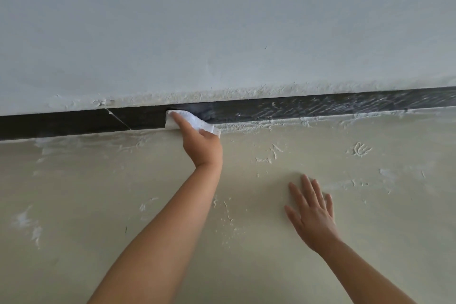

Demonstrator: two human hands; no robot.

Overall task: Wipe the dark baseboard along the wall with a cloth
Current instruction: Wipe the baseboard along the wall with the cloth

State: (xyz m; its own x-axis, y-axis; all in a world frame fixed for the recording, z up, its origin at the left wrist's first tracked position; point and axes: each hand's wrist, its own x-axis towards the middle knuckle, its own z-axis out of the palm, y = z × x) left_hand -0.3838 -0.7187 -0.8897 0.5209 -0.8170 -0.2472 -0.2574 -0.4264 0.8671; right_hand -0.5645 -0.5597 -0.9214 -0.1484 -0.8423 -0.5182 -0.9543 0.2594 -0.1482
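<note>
The dark baseboard runs across the view where the pale wall meets the floor. Left of the cloth it looks clean and black; to the right it carries white streaks. A white cloth is pressed against the baseboard near the middle. My left hand holds it, with the forefinger stretched over the cloth and the thumb against its lower right end. The other fingers are hidden behind the cloth. My right hand lies flat on the floor with fingers spread, well short of the wall, holding nothing.
The cream floor has dried white plaster splatters, thickest along the baseboard's lower edge at the right. Rough plaster crusts the wall's bottom edge. A thin white crack line crosses the baseboard left of the cloth.
</note>
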